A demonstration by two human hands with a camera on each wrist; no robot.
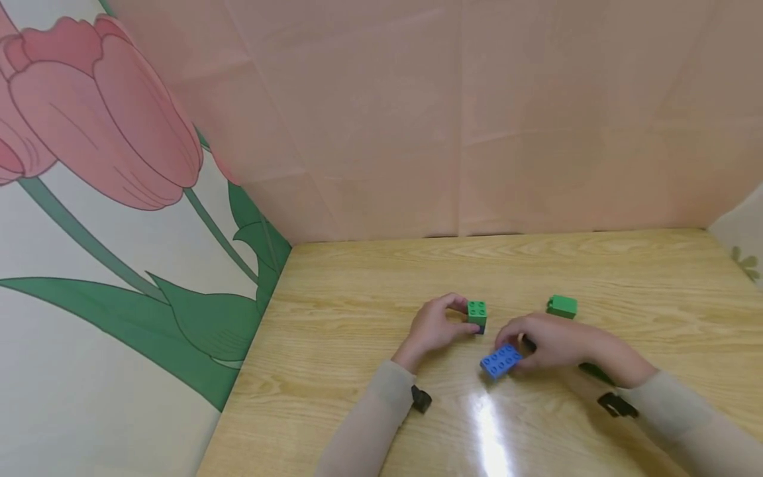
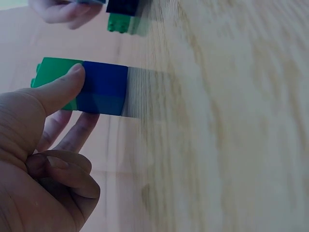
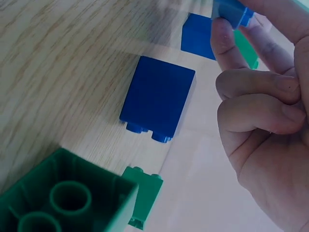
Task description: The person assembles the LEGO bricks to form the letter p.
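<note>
Pink cloth (image 1: 459, 119) backs the pale wooden tabletop (image 1: 357, 285), with a tulip-printed wall (image 1: 119, 218) at 9 o'clock. Clock positions refer to the head view, 12 being farthest from the person. Hollow green block (image 3: 104, 179): seen from the right wrist with its underside exposed, round tubes inside. Two-block stack (image 1: 477, 311): upright on the wood, green with four studs above, plain blue below. Left hand (image 1: 438, 324): thumb and fingertips pinch the stack at the hand's 3 o'clock, parted by just its width. Right hand (image 1: 551, 341): thumb and forefinger pinch an eight-studded blue block (image 1: 501, 361) at the hand's 8 to 9 o'clock, tilted and raised; the other fingers curl inward. Small green block (image 1: 562, 306): on its side, at the right hand's 12 to 1 o'clock. Loose blue block (image 3: 157, 96): also on its side, near that hand.
</note>
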